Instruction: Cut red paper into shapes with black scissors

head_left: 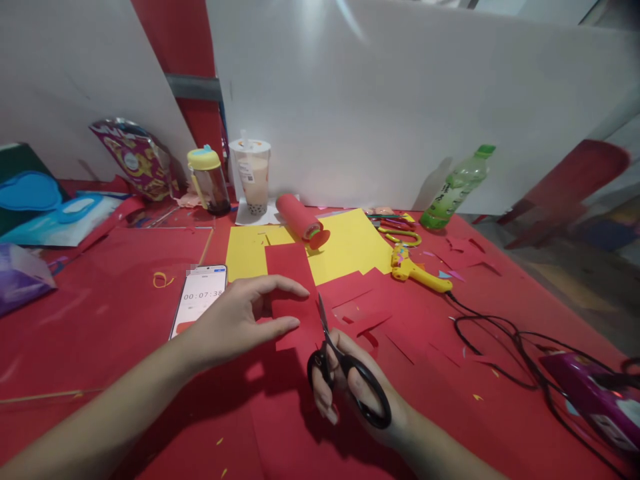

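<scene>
My left hand (pixel 240 320) pinches a strip of red paper (pixel 293 287) between thumb and fingers, holding it just above the red table. My right hand (pixel 350 393) grips black-handled scissors (pixel 345 373), fingers through the loops, with the blades pointing up into the lower edge of the red paper. The blades look nearly closed on the paper.
A phone (pixel 197 300) showing a timer lies left of my left hand. Yellow sheets (pixel 350 247), a red paper roll (pixel 300 217), a yellow glue gun (pixel 415 267) with black cord (pixel 500 333), a green bottle (pixel 455 187), drink cups (pixel 253 173) and red scraps lie around.
</scene>
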### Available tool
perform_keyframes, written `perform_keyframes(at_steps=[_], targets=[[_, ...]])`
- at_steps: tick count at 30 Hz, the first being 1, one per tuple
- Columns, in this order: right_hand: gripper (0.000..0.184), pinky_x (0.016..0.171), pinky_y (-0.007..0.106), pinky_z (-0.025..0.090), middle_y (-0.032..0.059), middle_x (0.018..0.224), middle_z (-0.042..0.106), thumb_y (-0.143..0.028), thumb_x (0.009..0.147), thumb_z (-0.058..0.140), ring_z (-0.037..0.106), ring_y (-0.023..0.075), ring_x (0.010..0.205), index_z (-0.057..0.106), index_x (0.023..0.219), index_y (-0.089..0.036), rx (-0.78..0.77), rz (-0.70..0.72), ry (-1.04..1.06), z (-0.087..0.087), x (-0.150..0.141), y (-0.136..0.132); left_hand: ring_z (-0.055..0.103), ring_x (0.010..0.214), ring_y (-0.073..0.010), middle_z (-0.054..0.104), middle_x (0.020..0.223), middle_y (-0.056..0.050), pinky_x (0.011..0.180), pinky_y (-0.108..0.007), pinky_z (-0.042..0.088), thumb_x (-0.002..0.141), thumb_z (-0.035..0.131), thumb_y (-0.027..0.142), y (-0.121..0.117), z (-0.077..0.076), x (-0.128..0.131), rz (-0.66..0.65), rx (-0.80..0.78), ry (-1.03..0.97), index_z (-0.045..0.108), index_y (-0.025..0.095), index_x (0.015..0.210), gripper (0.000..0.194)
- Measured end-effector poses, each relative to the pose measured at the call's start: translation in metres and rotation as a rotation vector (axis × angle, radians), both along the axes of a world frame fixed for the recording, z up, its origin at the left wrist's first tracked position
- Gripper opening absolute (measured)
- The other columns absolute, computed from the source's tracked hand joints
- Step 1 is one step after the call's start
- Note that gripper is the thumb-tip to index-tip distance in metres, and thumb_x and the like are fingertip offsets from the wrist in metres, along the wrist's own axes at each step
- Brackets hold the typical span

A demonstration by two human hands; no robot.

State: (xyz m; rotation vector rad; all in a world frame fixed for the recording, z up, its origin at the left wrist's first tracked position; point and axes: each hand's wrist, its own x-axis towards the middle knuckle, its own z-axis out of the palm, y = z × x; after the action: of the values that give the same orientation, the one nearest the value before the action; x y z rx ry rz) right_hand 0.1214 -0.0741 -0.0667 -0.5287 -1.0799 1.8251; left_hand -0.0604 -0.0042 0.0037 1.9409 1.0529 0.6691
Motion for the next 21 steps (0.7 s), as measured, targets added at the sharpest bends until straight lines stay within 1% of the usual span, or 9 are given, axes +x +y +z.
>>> perform_keyframes(at_steps=[5,12,21], targets=[[0.04,0.044,0.02,0.033,-0.0063,0.059,0.047,-0.056,0.076,0.054,0.041,0.0058,0.042,0.034,0.077,-0.022,-0.004,-0.008,-0.028,0.001,0.0,0.0,0.063,0.09,-0.0179,0.069,0.096,-0.003,0.077,-0.024,0.051,0.074,0.06,0.026,-0.0038,0.0041,0.0022,0.004,0.032,0.056,0.063,0.021,0.096,0.023],[0.04,0.044,0.019,0.033,-0.0064,0.06,0.046,-0.057,0.077,0.053,0.041,0.0058,0.043,0.033,0.077,-0.022,0.012,-0.029,-0.048,0.001,-0.0007,-0.0004,0.062,0.088,-0.0168,0.068,0.098,-0.002,0.077,-0.024,0.051,0.075,0.059,0.026,-0.0049,0.0002,0.001,-0.004,0.061,0.066,0.062,0.022,0.099,0.024],[0.037,0.045,0.019,0.033,-0.0066,0.061,0.046,-0.053,0.08,0.052,0.041,0.0046,0.044,0.034,0.077,-0.021,0.035,-0.024,-0.023,0.0001,-0.0012,0.0001,0.063,0.088,-0.0159,0.068,0.097,0.0,0.076,-0.022,0.051,0.075,0.059,0.026,-0.0064,0.0016,0.0024,-0.009,0.08,0.08,0.062,0.024,0.098,0.024]])
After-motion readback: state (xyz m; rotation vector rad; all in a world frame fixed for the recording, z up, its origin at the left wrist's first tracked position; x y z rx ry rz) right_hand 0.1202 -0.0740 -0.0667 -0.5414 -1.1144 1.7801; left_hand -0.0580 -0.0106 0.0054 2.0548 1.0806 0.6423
